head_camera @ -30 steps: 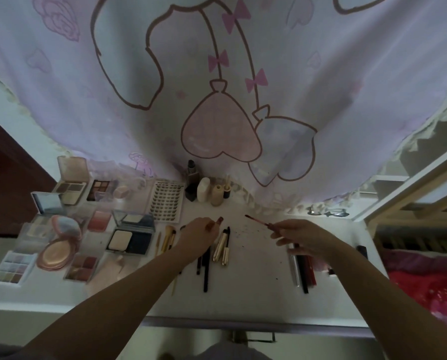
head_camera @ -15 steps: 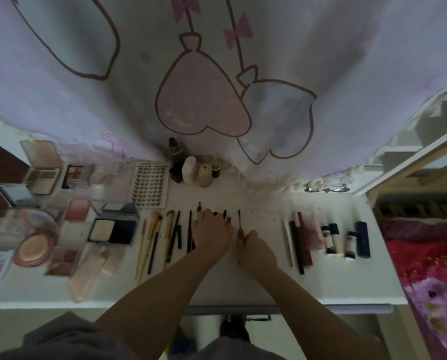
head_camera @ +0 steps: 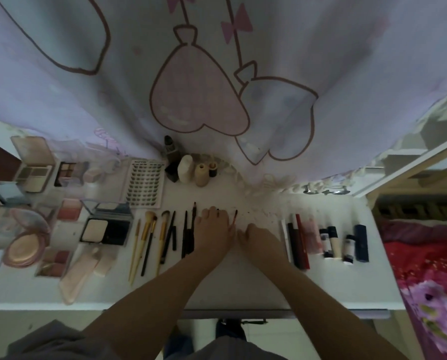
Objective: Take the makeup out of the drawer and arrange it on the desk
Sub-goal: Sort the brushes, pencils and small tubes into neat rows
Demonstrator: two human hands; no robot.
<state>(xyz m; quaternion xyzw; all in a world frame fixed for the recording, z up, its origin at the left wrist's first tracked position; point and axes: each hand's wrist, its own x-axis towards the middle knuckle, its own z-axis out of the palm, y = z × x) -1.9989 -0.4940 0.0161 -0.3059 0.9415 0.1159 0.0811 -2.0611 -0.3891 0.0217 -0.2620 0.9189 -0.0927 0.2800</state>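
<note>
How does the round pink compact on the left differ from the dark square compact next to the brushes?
The round pink compact is circular, while the dark square compact is rectangular. The pink one shows a peach, shiny pan in a pink case; the dark one shows a pale cream pan beside a black section. The pink one lies nearer the desk's left end. Both lie open, lids raised, neither hand touching them.

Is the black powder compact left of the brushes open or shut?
Open. The black powder compact lies flat on the desk with its pale powder pan showing and its lid raised behind it.
</note>
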